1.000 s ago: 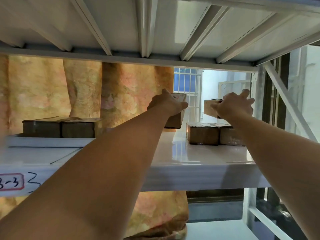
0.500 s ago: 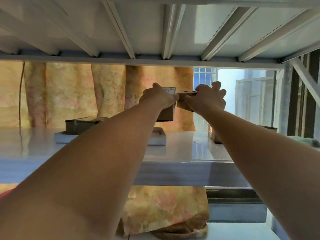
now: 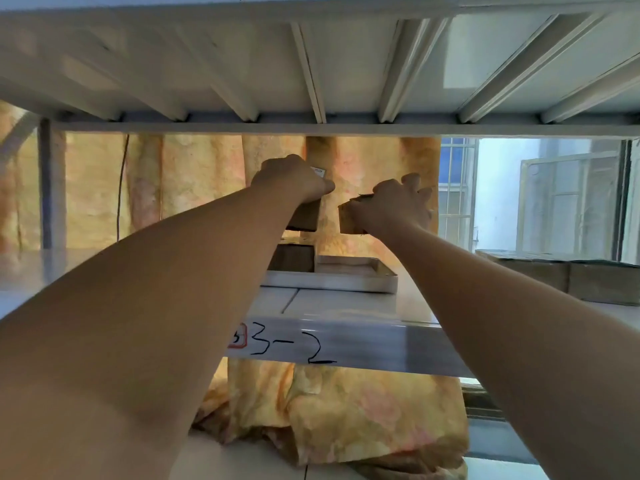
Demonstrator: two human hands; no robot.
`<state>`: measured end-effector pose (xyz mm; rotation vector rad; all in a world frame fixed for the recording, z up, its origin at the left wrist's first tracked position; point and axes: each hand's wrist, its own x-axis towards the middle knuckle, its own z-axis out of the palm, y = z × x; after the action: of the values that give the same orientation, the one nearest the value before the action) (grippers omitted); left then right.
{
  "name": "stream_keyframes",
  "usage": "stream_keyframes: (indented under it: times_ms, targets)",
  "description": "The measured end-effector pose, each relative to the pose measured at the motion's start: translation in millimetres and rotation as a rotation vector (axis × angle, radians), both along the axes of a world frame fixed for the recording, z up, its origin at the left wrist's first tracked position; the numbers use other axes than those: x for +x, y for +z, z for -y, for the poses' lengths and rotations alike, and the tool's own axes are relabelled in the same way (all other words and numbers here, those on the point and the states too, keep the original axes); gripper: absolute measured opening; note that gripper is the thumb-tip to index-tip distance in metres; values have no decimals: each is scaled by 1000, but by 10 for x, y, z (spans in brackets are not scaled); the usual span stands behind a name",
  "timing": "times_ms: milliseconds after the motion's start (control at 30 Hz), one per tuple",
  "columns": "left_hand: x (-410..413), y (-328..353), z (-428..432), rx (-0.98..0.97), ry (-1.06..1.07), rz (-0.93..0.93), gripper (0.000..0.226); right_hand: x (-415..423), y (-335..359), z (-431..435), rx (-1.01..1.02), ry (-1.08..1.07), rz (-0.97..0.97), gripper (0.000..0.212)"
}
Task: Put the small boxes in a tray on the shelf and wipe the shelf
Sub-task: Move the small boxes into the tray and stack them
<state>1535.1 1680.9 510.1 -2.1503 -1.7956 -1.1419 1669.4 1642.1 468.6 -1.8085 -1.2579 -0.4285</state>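
Note:
My left hand (image 3: 292, 178) grips a small brown box (image 3: 306, 216) from above, and it hangs over the left part of a shallow metal tray (image 3: 346, 282) on the white shelf (image 3: 346, 306). My right hand (image 3: 394, 202) grips a second small brown box (image 3: 349, 221), held in the air above the tray's right part. One brown box (image 3: 294, 258) lies in the tray, partly hidden by my left forearm. More brown boxes (image 3: 568, 278) stand on the shelf at the right.
The shelf's front beam (image 3: 363, 344) bears the handwritten mark 3-2. A ribbed shelf underside (image 3: 311, 71) hangs close overhead. Yellow patterned cloth (image 3: 194, 188) covers the back and falls below the shelf. A barred window (image 3: 457, 188) is at the right.
Both hands carried their boxes leftward from the right-hand stack to above the tray. The two boxes, close together half a second ago, are now apart. The view shifted left and down.

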Motion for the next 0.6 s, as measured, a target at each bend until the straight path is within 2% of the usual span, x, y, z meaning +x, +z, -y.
stream_keyframes:
  times_ms: [133, 333, 500, 600]
  targets:
    - [-213, -63, -41, -38, 38, -22, 74, -215, -103, -30, -58, 23, 4, 45]
    - [-426, -114, -89, -127, 50, 13, 91, -413, -179, -107, -131, 17, 11, 44]
    - [-587, -138, -190, -115, 41, 71, 75, -426, -209, -198, -178, -20, -17, 29]
    - [-645, -171, -246, -117, 47, 86, 76, -416, -238, -257, -186, -42, -38, 28]
